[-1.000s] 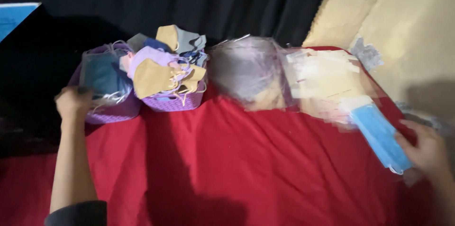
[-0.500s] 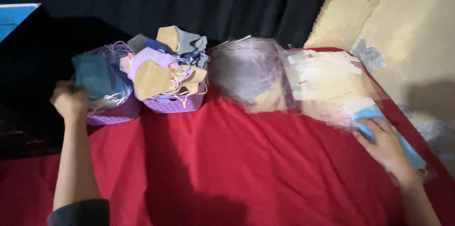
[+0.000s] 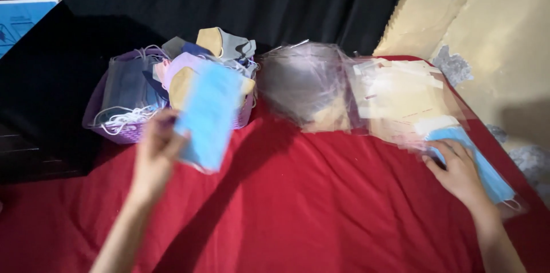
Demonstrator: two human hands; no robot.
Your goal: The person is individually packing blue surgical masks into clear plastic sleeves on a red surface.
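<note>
— Where were the hands, taking the purple basket (image 3: 114, 130) as the mark?

— The left hand (image 3: 157, 155) was nearest me, just in front of the basket and a little to its right. Its fingers were closed on the lower edge of a light blue mask (image 3: 207, 115).

— Which way did that mask lie from the hand?

— Up and to the right of it. The long axis ran steeply upward, tilted slightly right, so the top end stood in front of the basket's pile of masks (image 3: 212, 55). It was blurred, so I couldn't tell whether it touched the pile.

— And the other hand?

— The right hand (image 3: 455, 167) was well to the right of the basket, across a stretch of red cloth (image 3: 321, 204). It lay flat, palm down, fingers a little spread, pressing on a second blue mask (image 3: 487, 170) that seemed to be inside a clear sleeve. It was resting on it rather than pinching it.

— How did that one lie?

— Its long axis ran from beside the fingertips out toward the right edge of the cloth and nearer me, with most of it showing on the far side of the hand from the basket.

— Anything between them?

— Farther back, right of the basket, a heap of clear plastic sleeves (image 3: 395, 101). The right hand was just beside its near edge; the left was well apart from it.
</note>
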